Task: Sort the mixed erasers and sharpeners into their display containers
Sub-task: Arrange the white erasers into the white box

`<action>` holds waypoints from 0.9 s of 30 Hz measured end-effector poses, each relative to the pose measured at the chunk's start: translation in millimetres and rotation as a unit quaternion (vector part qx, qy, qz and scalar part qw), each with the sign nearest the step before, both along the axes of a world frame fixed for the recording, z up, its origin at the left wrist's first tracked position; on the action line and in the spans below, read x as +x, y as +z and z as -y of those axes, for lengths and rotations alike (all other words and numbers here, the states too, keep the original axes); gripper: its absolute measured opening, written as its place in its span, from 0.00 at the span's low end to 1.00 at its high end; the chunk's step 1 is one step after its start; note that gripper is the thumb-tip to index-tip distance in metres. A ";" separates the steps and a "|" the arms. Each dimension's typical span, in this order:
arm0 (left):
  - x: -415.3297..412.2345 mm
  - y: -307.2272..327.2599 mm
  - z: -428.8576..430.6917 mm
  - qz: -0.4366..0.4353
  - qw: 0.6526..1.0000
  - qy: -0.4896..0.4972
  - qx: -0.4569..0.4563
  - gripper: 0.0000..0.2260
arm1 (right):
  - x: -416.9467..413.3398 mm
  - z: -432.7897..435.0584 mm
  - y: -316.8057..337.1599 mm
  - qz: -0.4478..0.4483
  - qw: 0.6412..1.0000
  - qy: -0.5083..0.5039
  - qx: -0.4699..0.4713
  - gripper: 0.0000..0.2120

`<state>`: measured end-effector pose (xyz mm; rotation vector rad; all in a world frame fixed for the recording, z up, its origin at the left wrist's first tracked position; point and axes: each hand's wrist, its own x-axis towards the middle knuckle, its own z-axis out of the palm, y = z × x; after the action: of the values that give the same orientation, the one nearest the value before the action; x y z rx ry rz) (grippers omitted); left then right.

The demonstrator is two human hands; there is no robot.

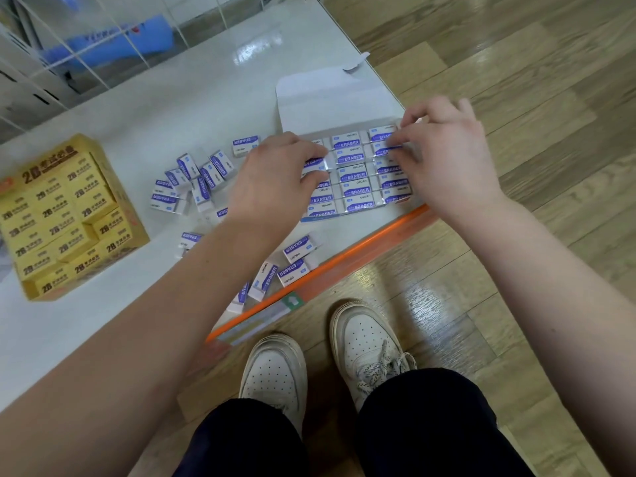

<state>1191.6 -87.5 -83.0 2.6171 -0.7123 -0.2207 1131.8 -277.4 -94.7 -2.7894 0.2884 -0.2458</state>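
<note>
A flat white display box [320, 98] with its lid folded back lies on the white shelf and holds rows of blue-and-white erasers [354, 175]. My left hand [275, 180] pinches one blue eraser [315, 165] at the left column of the box. My right hand [444, 156] pinches another eraser [387, 149] near the box's upper right corner. Several loose blue erasers [192, 180] lie scattered left of the box, and more [296, 251] lie near the shelf's front edge.
A yellow display box [113, 187] packed with yellow 2B erasers stands at the left of the shelf [137, 125]. An orange strip [344, 259] runs along the shelf's front edge. Wire mesh stands at the back. My white shoes are on the wooden floor below.
</note>
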 end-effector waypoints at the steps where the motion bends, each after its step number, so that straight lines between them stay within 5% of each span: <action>1: 0.2 0.7 0.6 -0.003 1.000 0.002 -0.001 0.14 | 0.6 -0.9 1.0 -0.003 1.000 -0.004 -0.007 0.09; 11: 1.3 7.3 -2.4 -0.046 0.995 0.038 -0.080 0.12 | 2.1 -7.4 7.3 0.003 0.999 -0.014 -0.032 0.09; 16: -8.3 8.9 -5.4 -0.024 0.984 0.043 -0.173 0.09 | 7.0 -45.2 17.6 0.038 0.982 0.081 0.164 0.14; 21: -12.0 5.8 -9.0 -0.039 0.975 0.055 -0.212 0.07 | 6.1 -55.5 18.2 0.000 0.948 0.025 0.318 0.12; 27: -12.1 12.6 -10.1 -0.077 0.966 0.039 -0.245 0.10 | 4.9 -51.4 21.8 -0.014 0.934 0.063 0.353 0.17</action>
<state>1179.5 -77.5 -70.4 2.1242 -0.5274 -0.1924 1136.7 -226.0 -72.9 -2.0866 0.1583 -0.0515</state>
